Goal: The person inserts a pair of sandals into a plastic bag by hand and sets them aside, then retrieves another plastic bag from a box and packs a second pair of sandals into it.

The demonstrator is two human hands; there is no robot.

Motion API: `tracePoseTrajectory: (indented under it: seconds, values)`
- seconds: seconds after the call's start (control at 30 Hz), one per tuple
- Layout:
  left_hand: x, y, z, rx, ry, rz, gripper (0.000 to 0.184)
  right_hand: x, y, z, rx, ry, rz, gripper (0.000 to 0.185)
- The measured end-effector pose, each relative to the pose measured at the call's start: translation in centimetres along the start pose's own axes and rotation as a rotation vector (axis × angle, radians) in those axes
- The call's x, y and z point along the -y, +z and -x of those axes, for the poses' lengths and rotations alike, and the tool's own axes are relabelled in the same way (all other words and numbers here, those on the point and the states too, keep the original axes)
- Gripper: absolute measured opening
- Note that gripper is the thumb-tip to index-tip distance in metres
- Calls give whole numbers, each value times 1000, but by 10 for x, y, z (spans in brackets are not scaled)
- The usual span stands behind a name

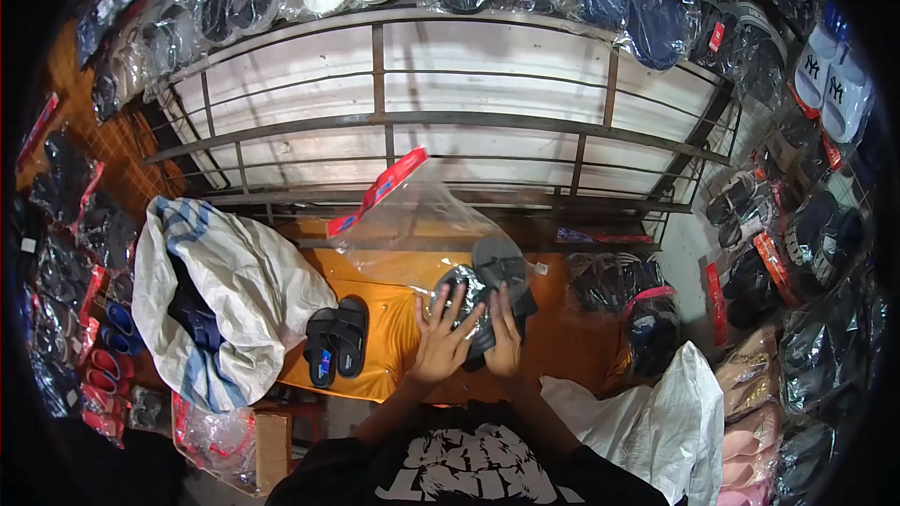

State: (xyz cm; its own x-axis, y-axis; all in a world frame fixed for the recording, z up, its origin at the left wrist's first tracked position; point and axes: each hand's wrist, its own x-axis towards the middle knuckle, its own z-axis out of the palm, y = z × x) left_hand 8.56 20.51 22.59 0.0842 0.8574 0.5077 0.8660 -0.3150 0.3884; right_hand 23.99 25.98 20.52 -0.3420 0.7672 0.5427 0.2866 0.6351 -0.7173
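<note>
A pair of dark grey slide sandals (499,264) lies inside a clear plastic bag (441,215) in front of me. The bag's red header strip (380,192) sticks up at the far left end. My left hand (444,335) rests on the bagged sandals, fingers spread and stretched out. Beside it, my right hand (504,337) presses on their right side with its fingers extended. Both palms face down, and part of the sandals is hidden under them. A second pair of black sandals (337,339), with a blue tag, sits unbagged left of my hands.
An orange cloth (380,319) covers the surface here. A white woven sack (272,290) stands left, another white sack (656,422) lies at lower right. Bagged black footwear (647,319) sits to the right. Ahead is a metal rack (394,120); bagged sandals hang on both sides.
</note>
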Motion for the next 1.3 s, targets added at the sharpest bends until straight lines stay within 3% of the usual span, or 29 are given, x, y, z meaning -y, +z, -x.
tracePoseTrajectory:
  seconds: [0.03, 0.1, 0.17, 0.27, 0.4, 0.47, 0.5, 0.6, 0.73, 0.83, 0.9, 0.97, 1.0, 1.1, 1.17, 1.27, 1.3]
  values:
    - [1, -6, -4, -112, -8, -1, 57, -1, 2, -1, -1, -4, 1, 69]
    - [9, -16, -18, -111, 0, -3, 53, -3, 13, -2, -91, -104, 58, 69]
    - [20, -18, -27, -139, 122, 235, 52, 11, 15, -1, -47, -35, 31, 73]
    - [32, -38, -39, -27, 266, 151, 46, -16, 17, 3, 127, -87, 75, 84]
    - [33, -47, -38, 122, 409, 203, 46, -6, 2, -30, 150, -67, -36, 81]
    - [36, -45, -34, 133, 454, 178, 50, -1, 5, -36, -26, -201, 103, 73]
    - [37, -42, -31, 131, 454, 179, 50, 6, 9, -37, -24, -203, 104, 73]
    - [37, -35, -30, -368, 210, 24, 54, 23, 23, -42, -368, -265, 91, 62]
    - [25, -36, -39, -426, 106, 383, 51, 30, 33, -37, -356, -228, 80, 65]
    - [28, -42, -34, -395, 186, 324, 51, 27, 25, -45, -379, -198, 203, 65]
    - [28, -39, -26, -319, 223, 320, 51, 21, 31, -58, -482, -279, 107, 67]
    - [26, -35, -17, -245, 260, 315, 52, 30, 34, -64, -608, -169, 97, 71]
    - [25, -33, -13, -245, 244, 303, 52, 28, 32, -62, -513, -115, 330, 93]
    - [26, -31, -3, -226, 230, 322, 50, 32, 23, -60, -402, -31, 406, 84]
    - [26, -35, 0, -140, 198, 351, 50, 31, 27, -66, -464, -61, 225, 89]
    - [27, -28, 2, -215, 165, 329, 50, 48, 25, -69, -491, -144, 53, 94]
    - [23, -25, 4, -209, 165, 333, 50, 51, 20, -66, -332, -142, 206, 96]
